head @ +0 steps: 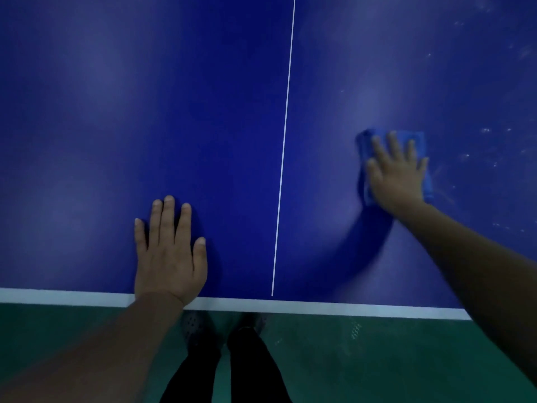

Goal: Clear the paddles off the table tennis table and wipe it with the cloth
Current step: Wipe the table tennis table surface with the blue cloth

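The blue table tennis table [145, 112] fills most of the view, with a thin white centre line [283, 158] running away from me. My right hand [396, 173] lies flat with spread fingers on a folded blue cloth [420, 138], pressing it on the right half of the table. My left hand [170, 254] rests flat on the left half, close to the near edge, fingers straight. No paddle is in view.
The table's white near edge [58, 296] runs across the lower part of the view. Below it lies green floor [377, 359], with my dark trousers and shoes [194, 327]. White dust specks [488, 135] dot the table right of the cloth.
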The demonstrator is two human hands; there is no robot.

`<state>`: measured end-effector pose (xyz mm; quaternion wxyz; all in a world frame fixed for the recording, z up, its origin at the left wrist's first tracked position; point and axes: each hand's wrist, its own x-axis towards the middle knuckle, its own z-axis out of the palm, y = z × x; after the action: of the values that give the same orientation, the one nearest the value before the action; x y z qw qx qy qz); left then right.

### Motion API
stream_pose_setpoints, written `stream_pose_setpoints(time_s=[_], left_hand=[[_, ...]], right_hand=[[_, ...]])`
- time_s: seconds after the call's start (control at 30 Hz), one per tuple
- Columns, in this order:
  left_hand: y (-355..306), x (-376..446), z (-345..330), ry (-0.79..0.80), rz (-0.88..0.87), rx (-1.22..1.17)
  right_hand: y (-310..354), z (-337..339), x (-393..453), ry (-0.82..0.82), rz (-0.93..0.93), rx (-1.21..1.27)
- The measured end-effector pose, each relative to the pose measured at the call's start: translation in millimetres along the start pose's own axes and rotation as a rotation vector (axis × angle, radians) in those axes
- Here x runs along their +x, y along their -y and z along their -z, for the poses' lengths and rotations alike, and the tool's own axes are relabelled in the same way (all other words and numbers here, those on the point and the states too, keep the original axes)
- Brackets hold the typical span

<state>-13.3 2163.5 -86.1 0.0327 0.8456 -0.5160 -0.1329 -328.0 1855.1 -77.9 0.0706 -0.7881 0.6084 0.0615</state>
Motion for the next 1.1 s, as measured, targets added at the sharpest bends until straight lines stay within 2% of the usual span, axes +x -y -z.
stream_pose_setpoints(time_s=[0.07, 0.1, 0.13, 0.2, 0.3, 0.33, 0.37, 0.43, 0.53, 0.6, 0.63, 0.67, 0.7, 0.73, 0.83, 0.9, 0.97, 1.1], left_hand=[[1, 0, 0, -0.002, -0.001, 0.0], [1, 1, 0, -0.004, -0.001, -0.001], [1, 1, 0, -0.007, -0.001, -0.003], [1, 0, 0, -0.011, -0.002, -0.008], [2, 0, -1, -0.026, 0.004, -0.013], [2, 1, -2, -0.029, 0.001, -0.01], [1, 1, -2, -0.03, -0.002, -0.006], [1, 1, -1, -0.031, 0.001, -0.002], [-1, 1, 0, -0.035, 0.004, 0.004], [0, 1, 0, -0.037, 0.008, 0.01], [0, 1, -1, -0.041, 0.01, 0.011], [0, 1, -1, -0.046, 0.012, 0.013], [-1, 1, -1, -0.049, 0.011, 0.016], [-1, 1, -1, -0.048, 0.012, 0.021], [-2, 1, 1, -0.038, 0.016, 0.045], [-4, 1, 3, -0.025, 0.017, 0.052], [-5, 2, 5, -0.021, 0.024, 0.039], [-6, 14, 13, -0.07, 0.016, -0.048]], right_hand=[[6, 8, 14, -0.006, -0.272, 0.126], [21, 5, 9, -0.022, -0.304, 0.118], [42, 0, -3, -0.047, -0.259, 0.08], [89, -18, -51, -0.097, 0.057, 0.012], [107, -48, -164, -0.012, 0.785, -0.07], [88, -49, -175, 0.005, 0.909, -0.09], [66, -44, -169, 0.0, 0.926, -0.093], [27, -32, -131, -0.053, 0.674, -0.079], [-14, -9, -69, -0.016, 0.073, 0.005], [-8, -4, -48, -0.026, -0.224, 0.111], [7, -6, -46, -0.039, -0.311, 0.129], [28, -10, -50, -0.055, -0.326, 0.111], [54, -17, -61, -0.077, -0.259, 0.071], [81, -25, -79, -0.086, -0.109, 0.035], [134, -44, -159, -0.033, 0.544, -0.017], [126, -46, -171, 0.001, 0.736, -0.015], [111, -39, -148, -0.018, 0.67, -0.026], [103, -18, -88, 0.044, 0.327, -0.023]])
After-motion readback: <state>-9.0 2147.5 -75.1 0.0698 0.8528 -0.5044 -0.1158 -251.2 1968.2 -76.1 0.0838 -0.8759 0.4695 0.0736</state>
